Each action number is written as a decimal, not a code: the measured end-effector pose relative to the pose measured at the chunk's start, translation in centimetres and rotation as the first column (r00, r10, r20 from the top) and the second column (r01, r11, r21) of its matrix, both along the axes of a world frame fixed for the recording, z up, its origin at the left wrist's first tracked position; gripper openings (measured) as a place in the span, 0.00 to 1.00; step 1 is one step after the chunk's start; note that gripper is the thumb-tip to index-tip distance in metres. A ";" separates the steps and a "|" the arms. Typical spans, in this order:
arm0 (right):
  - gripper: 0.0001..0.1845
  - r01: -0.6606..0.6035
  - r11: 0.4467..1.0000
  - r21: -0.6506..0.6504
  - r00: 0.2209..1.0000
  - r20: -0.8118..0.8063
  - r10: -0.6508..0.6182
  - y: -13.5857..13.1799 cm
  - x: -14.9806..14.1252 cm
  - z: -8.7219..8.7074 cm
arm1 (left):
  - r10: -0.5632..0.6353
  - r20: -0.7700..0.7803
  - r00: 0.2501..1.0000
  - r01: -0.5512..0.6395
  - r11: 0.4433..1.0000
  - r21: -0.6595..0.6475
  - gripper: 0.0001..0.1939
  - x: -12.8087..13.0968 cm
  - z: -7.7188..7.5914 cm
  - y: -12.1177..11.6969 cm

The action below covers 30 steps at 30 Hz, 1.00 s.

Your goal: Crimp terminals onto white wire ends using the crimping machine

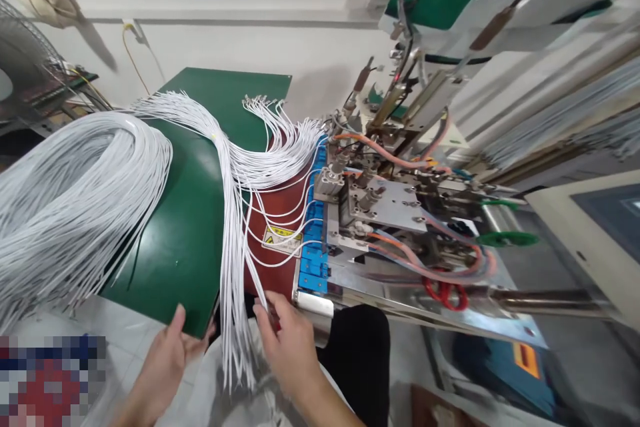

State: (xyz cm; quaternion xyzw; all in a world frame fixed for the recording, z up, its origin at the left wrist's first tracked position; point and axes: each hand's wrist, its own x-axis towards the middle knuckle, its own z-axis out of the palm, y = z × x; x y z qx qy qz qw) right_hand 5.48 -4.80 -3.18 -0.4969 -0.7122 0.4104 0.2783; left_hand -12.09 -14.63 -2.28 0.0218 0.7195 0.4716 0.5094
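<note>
A bundle of thin white wires (235, 227) hangs over the green table top (185, 240) and down past its near edge. My right hand (287, 340) pinches a few of these wires near the red panel (280, 213), fingers closed on them. My left hand (167, 360) is at the table's near corner beside the bundle, fingers spread and palm turned inward, holding nothing. More wire ends (265, 110) fan out toward the machine's blue clamp strip (313, 240).
A thick hank of white wires (65, 200) lies on the left. A wire-processing machine (400, 213) with hoses and metal blocks fills the right, with red-handled scissors (445, 293) on its plate. A screen (607, 213) stands far right; a fan (20, 73) far left.
</note>
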 end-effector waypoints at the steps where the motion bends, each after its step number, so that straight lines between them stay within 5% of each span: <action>1: 0.12 -0.008 1.000 0.028 1.000 0.007 0.008 0.1 0.2 0.0 | -0.197 -0.029 0.980 0.194 0.977 -0.092 0.14 0.1 0.2 -0.8; 3: 0.13 -0.014 0.998 0.063 1.000 0.022 0.013 0.6 0.7 0.2 | -0.597 -0.134 0.791 0.563 0.795 -0.226 0.14 0.2 1.1 -1.7; 5: 0.13 -0.010 0.997 0.072 1.000 0.020 0.009 1.3 1.3 0.7 | -0.765 -0.238 0.599 0.704 0.644 -0.299 0.12 0.1 2.5 -1.5; 6: 0.13 -0.003 0.997 0.072 1.000 0.014 0.002 1.7 1.7 1.0 | -0.780 -0.295 0.552 0.722 0.624 -0.300 0.11 0.0 3.3 -0.8; 12: 0.13 -0.050 0.980 0.190 0.992 0.119 0.028 3.0 3.5 2.3 | -0.537 -0.729 0.425 0.635 0.750 -0.183 0.13 0.1 5.5 5.6; 14: 0.13 -0.100 0.964 0.247 0.985 0.161 0.061 2.8 3.6 2.5 | -0.396 -0.868 0.299 0.637 0.760 -0.127 0.11 0.5 5.1 7.4; 16: 0.12 -0.133 0.945 0.299 0.983 0.160 0.087 2.5 3.7 2.8 | -0.239 -0.967 0.094 0.700 0.706 -0.106 0.08 0.8 4.7 9.0; 19: 0.10 -0.111 0.943 0.314 0.994 0.042 0.102 2.2 4.3 3.3 | -0.127 -0.974 -0.188 0.861 0.456 -0.226 0.09 1.1 4.3 11.0; 23: 0.07 -0.069 0.973 0.219 0.989 -0.116 0.096 2.2 5.9 3.4 | -0.126 -0.894 -0.431 0.895 0.072 -0.441 0.10 1.0 4.4 12.7; 26: 0.06 -0.064 0.989 0.137 0.984 -0.154 0.085 2.2 6.9 3.2 | -0.142 -0.822 -0.551 0.834 -0.096 -0.543 0.07 0.9 4.4 13.4; 30: 0.06 -0.042 0.997 0.057 0.980 -0.194 0.052 2.4 7.5 3.4 | -0.201 -0.740 -0.642 0.764 -0.255 -0.593 0.04 1.0 4.3 14.6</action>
